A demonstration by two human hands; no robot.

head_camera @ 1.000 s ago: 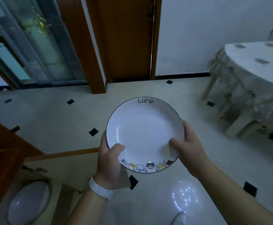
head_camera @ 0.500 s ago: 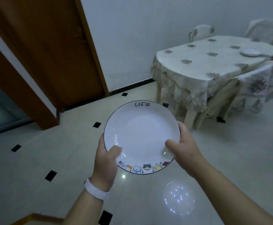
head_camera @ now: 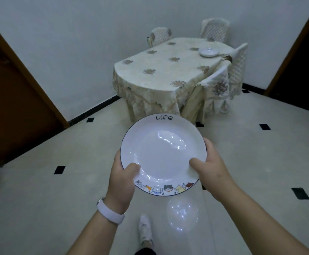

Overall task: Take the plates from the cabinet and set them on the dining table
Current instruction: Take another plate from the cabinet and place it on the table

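Straight ahead, against the white wall, a counter [head_camera: 161,70] under a pale cloth with flower motifs, ringed by four covered chairs: two at the far side, two along the right edge, the nearest chair [head_camera: 214,89] pushed in at the front right corner. On the counter's far right part, a small white dish [head_camera: 209,52]. To the left, a brown wooden door [head_camera: 12,107]; to the right, a dark doorway with a brown frame. Between here and the counter, a pale tiled floor [head_camera: 76,153] dotted with small black squares, with a round glare of light low down. Below, a white shoe [head_camera: 145,229] on the tiles. Held out over the floor, well short of the counter: a white plate [head_camera: 163,155] with a thin dark rim, face up. Gripped at both lower sides: left hand [head_camera: 121,184] with thumb laid on the inner rim and fingers wrapped under the edge, a white band [head_camera: 110,212] on its wrist; right hand [head_camera: 212,173] likewise, thumb on top, fingers under the rim. Reads "Life" in black script on the far rim; along the near rim, a row of small cartoon cats.
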